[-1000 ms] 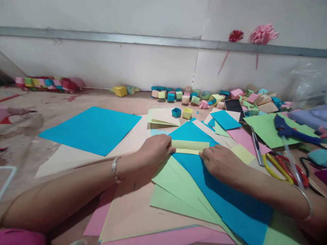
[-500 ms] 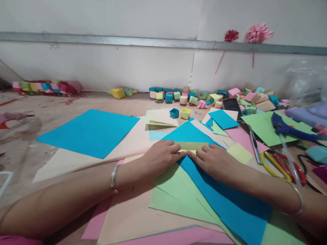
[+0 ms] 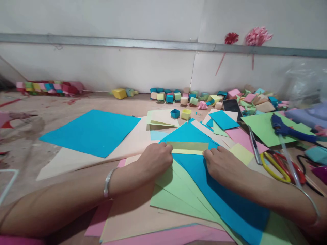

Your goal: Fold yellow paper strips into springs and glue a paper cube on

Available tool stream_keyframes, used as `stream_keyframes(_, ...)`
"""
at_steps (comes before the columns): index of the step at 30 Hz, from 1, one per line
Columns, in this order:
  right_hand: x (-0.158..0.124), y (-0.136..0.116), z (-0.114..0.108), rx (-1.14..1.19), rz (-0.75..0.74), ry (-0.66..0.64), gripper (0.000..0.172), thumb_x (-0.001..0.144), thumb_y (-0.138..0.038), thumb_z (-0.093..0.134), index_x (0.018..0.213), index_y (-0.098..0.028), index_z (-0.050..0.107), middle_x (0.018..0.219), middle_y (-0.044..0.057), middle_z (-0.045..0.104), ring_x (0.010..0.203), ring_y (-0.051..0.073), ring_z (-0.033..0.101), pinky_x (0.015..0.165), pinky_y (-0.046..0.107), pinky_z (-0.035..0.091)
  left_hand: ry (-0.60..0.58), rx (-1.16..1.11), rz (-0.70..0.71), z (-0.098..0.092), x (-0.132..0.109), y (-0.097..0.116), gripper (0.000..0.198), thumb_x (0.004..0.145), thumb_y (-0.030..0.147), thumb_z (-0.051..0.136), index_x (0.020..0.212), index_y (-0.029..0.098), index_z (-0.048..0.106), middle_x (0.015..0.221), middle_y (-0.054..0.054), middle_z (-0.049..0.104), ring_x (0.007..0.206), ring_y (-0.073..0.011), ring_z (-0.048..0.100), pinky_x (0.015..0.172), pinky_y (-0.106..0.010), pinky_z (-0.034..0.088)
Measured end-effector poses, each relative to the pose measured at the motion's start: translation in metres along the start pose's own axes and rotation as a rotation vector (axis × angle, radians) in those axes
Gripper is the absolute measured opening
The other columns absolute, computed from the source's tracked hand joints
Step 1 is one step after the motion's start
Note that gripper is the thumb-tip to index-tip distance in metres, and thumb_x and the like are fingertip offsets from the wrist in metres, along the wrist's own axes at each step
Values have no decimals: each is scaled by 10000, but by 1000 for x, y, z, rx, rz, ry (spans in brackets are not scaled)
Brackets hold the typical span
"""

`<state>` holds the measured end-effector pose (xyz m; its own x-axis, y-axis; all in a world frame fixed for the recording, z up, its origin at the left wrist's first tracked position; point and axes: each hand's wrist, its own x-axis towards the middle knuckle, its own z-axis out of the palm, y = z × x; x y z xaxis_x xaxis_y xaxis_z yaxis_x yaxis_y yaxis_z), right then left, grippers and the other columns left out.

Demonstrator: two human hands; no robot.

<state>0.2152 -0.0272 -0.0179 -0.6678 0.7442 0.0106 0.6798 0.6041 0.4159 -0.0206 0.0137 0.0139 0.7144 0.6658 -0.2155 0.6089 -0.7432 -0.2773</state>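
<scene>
Head view: pale yellow folded paper strip lies crosswise between the two hands, over a large bright blue paper sheet; its far flap stands partly up, near edge folded along its length. Left hand curled nearly closed, fingertips gripping the strip's left end, thumb mostly hidden. Right hand also drawn in, fingertips nipping the right end at its near corner.

Change: half a second ago the hands met mid-strip, covering much of it; now they're spread back to the ends, middle exposed again. Strip itself stays in about the same spot. Reads as a press outward along the fold, so the crease is probably partly set; flap isn't flat, so folding looks unfinished.

Around it: fanned light green paper sheets just below, on the near side; small open blue paper box and small open yellow paper box beyond, side by side on the tabletop. To the right, silver-and-black craft knife and blue glue gun, neither touched.
</scene>
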Motion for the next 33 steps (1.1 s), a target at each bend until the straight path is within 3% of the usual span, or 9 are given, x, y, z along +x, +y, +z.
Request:
stream_keyframes(6,-1,1,4,26,26,-18,155,715,4,564,676,-142,602,693,80,571,569,167,445,536,336,154,24,24,-130,1,-5,1,195,769,8,555,655,122,664,703,-92,578,663,-207,561,468,-279,315)
stream_keyframes(10,-1,1,7,31,2,-7,157,724,0,565,670,-143,597,690,83,570,574,172,447,536,333,156,199,34,-118,2,-10,6,220,797,9,515,652,132,626,670,-78,554,639,-202,522,486,-295,338)
stream_keyframes(14,2,-3,1,24,-6,30,179,718,19,546,666,-141,605,679,94,572,601,186,462,538,333,160,404,-67,112,2,-12,16,182,906,98,457,967,131,626,895,-85,609,776,-205,533,639,-326,448)
stream_keyframes(18,5,-9,-8,104,-11,139,199,747,17,506,695,-145,608,687,81,570,611,178,451,546,326,180,391,-288,211,10,-4,17,434,950,445,460,1262,145,487,1141,-113,568,998,-231,525,853,-360,452)
stream_keyframes(23,8,-2,-11,183,127,360,277,843,-17,411,909,-128,655,754,85,566,675,196,476,574,315,280,369,-378,231,19,6,9,470,913,557,453,1152,162,545,1044,-89,572,946,-232,522,832,-356,423)
stream_keyframes(26,12,7,-2,182,221,350,439,857,5,356,1229,-95,567,917,128,607,797,229,539,617,312,377,347,-382,243,16,7,5,348,944,488,444,990,173,586,972,-65,582,886,-207,524,770,-321,398)
stream_keyframes(29,19,15,11,212,203,327,587,867,20,339,1416,-178,403,1161,155,563,970,250,546,716,335,452,371,-354,224,15,7,2,330,971,447,410,897,181,591,973,-52,617,939,-208,539,773,-330,349)
stream_keyframes(31,23,18,17,225,153,384,592,891,4,354,1426,-245,396,1321,156,471,1103,265,496,832,380,453,416,-335,194,15,6,0,361,974,465,391,875,188,601,987,-43,646,996,-222,545,806,-357,312)
stream_keyframes(33,26,21,21,222,108,464,449,917,-49,400,1301,-230,546,1388,156,423,1168,282,450,904,409,420,455,-334,195,17,6,-2,387,980,472,366,873,199,619,999,-37,669,1064,-240,537,840,-381,280)
